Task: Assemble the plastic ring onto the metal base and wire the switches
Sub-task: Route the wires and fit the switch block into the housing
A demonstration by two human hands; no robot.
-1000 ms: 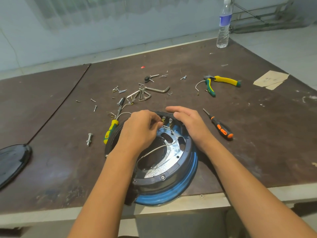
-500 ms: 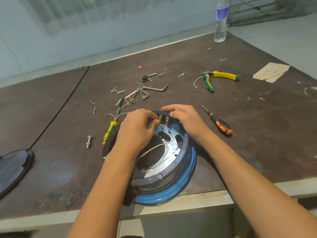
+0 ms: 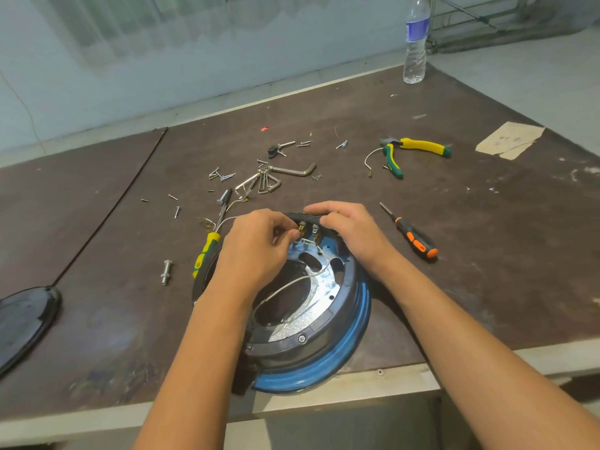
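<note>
Table point(image 3: 487, 271): one, dark brown.
Plastic ring point(image 3: 324, 344): one, dark grey, seated on the metal base at the table's near edge; its left side is hidden by a forearm.
Metal base point(image 3: 324, 280): one, shiny with cut-outs and a blue rim below.
Right hand point(image 3: 350, 228): fingers curved over the ring's far rim, holding it.
Left hand point(image 3: 256, 251): fingers curled, tips pinching at the left switch; what they pinch is too small to tell.
Bottle point(image 3: 415, 43): one, top cut off.
Screwdrivers point(image 3: 412, 237): two.
Switches point(image 3: 308, 230): two, between the hands.
Wire point(image 3: 285, 287): white, looping across the base.
</note>
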